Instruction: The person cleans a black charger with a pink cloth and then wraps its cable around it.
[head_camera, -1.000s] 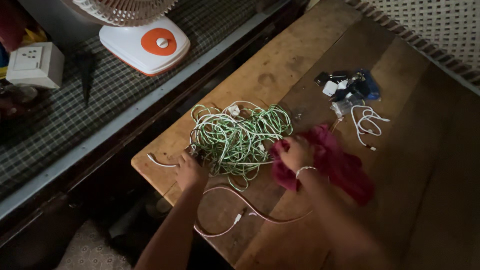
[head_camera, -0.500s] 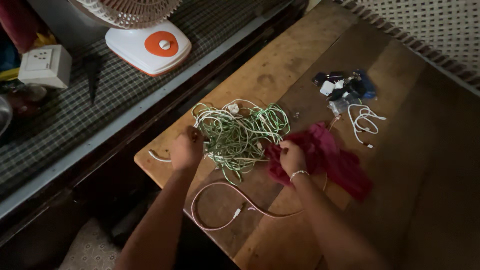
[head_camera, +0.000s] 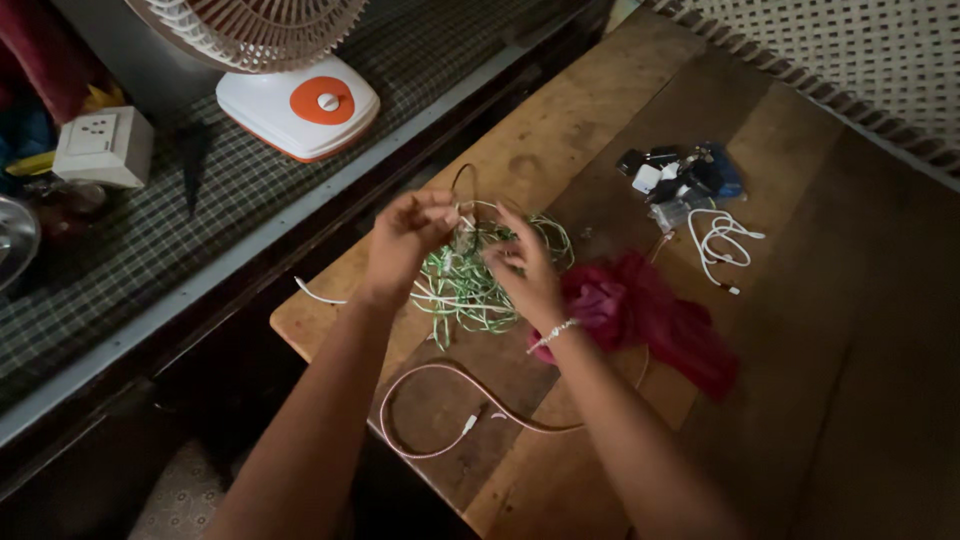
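Note:
A tangled bundle of green and white cables (head_camera: 470, 280) lies near the left end of a wooden table (head_camera: 600, 110). My left hand (head_camera: 405, 240) is raised over the bundle, its fingers pinching a strand at the top. My right hand (head_camera: 525, 265), with a thin bracelet on the wrist, grips strands on the bundle's right side. A dark loop of cable (head_camera: 465, 180) sticks up just beyond my fingers. A crumpled red cloth (head_camera: 650, 315) lies right of my right hand.
A pinkish cable (head_camera: 450, 410) loops across the near table edge. A coiled white cable (head_camera: 720, 240) and a heap of small chargers and plugs (head_camera: 680, 180) sit farther right. A fan with an orange base (head_camera: 300, 100) and a white socket box (head_camera: 100, 145) stand on the checked cloth at left.
Both hands have lifted from the table and come together above the cable bundle, pulling strands up. The camera view has shifted slightly.

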